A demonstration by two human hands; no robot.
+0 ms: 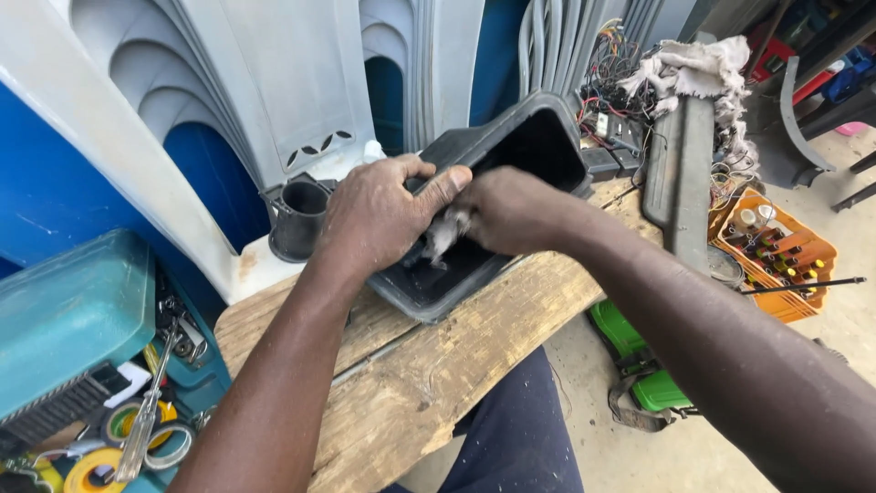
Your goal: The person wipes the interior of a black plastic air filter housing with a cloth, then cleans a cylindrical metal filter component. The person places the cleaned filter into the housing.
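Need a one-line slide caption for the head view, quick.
Left hand steadies a black plastic housing on a wooden plank while the right hand presses a grey rag inside it.

Worn wooden bench (429, 383) on concrete floor (849, 319), grey moulded panels (274, 82) behind.

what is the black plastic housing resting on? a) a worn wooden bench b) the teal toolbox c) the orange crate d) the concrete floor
a: the black plastic housing, gripped by the left hand while the right hand presses a rag inside it, sits on the wooden bench.
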